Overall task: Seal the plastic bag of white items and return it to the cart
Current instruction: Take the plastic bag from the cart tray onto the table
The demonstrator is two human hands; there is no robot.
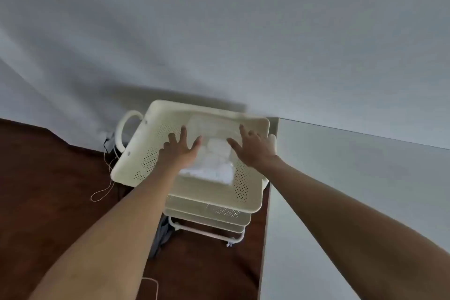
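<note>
Grey-white wall (219, 19) fills the upper half of the view, meeting a dark brown floor (43, 178) on the left and a pale flat surface (353, 190) on the right. Against the wall stands a cream plastic cart (151, 134) with stacked perforated trays, a looped handle (127, 119) at its left end and a wheeled frame at the bottom. A thin white cord (103, 192) trails down onto the floor beside it. In the top tray lies the clear plastic bag (214, 161), packed with white items (209, 173); motion blur softens its outline, so whether its opening is sealed cannot be told. A person's two bare forearms reach in from the bottom of the frame. The left hand (181, 150) rests flat at the bag's left edge, fingers spread apart and gripping nothing. The right hand (253, 148) lies on the bag's right side, fingers likewise splayed and open, the thumb pointing inward over the plastic.
</note>
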